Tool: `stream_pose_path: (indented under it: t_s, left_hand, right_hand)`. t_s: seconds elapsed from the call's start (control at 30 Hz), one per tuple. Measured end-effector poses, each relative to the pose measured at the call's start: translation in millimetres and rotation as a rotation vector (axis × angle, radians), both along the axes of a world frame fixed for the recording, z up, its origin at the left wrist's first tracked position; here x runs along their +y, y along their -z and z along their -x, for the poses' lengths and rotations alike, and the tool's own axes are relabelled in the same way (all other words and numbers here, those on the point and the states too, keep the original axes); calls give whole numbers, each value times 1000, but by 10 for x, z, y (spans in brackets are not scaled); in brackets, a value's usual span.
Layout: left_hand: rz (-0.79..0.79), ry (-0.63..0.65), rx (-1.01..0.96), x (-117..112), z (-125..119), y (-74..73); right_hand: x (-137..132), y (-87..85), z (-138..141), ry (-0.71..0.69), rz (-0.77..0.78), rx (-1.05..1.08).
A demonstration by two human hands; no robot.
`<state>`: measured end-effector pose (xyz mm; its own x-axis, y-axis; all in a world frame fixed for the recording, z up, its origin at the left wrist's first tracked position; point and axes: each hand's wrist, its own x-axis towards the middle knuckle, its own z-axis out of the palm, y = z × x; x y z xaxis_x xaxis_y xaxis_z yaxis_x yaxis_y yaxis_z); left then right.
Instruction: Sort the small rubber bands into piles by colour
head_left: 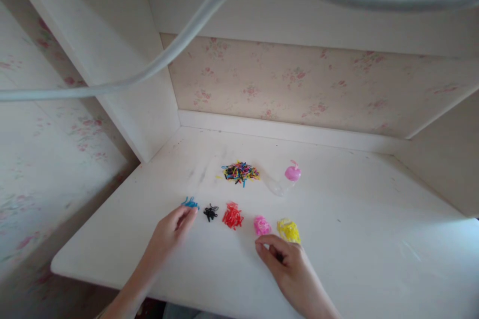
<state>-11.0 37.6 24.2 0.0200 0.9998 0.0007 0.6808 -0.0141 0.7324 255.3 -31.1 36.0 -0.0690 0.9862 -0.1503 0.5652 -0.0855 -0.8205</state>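
Small rubber bands lie sorted by colour in a loose row. My left hand (pixel 174 227) is at the left end, its thumb and fingers closed at the near edge of the blue rubber bands (pixel 190 203). To the right of these come black rubber bands (pixel 210 212), red rubber bands (pixel 232 216), pink rubber bands (pixel 262 226) and yellow rubber bands (pixel 289 230). Just in front of the pink pile, my right hand (pixel 282 259) has thumb and index finger pinched together. Whatever either pinch holds is hidden or too small to make out. Behind the row sits a mixed-colour heap of rubber bands (pixel 241 172).
A clear container (pixel 276 188) with a pink piece (pixel 293 173) at its end lies right of the mixed heap. The white desk (pixel 355 254) has a side panel at left and a papered back wall. A pale cable (pixel 209 7) crosses the upper view.
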Motion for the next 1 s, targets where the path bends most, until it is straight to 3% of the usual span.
stream_pose_path:
  t_s: [0.1, 0.17, 0.3, 0.4, 0.77, 1.0]
  left_hand:
    - [25, -179, -59, -219, 115, 226]
    - [10, -245, -125, -315, 161, 336]
    - [-38, -248, -213, -382, 205, 426]
    - [-49, -239, -255, -380, 228, 433]
    - [-32, -233, -367, -393, 297, 485]
    - [-41, -208, -349, -393, 283, 471]
  right_hand:
    - [394, -188, 16, -26, -75, -291]
    - [695, -220, 68, -49, -59, -567]
    - [1174, -114, 239, -15, -47, -714]
    - [1355, -19, 344, -8, -45, -779]
    - [1416, 108, 340, 0, -11, -904]
    - [1325, -35, 237, 82, -35, -884]
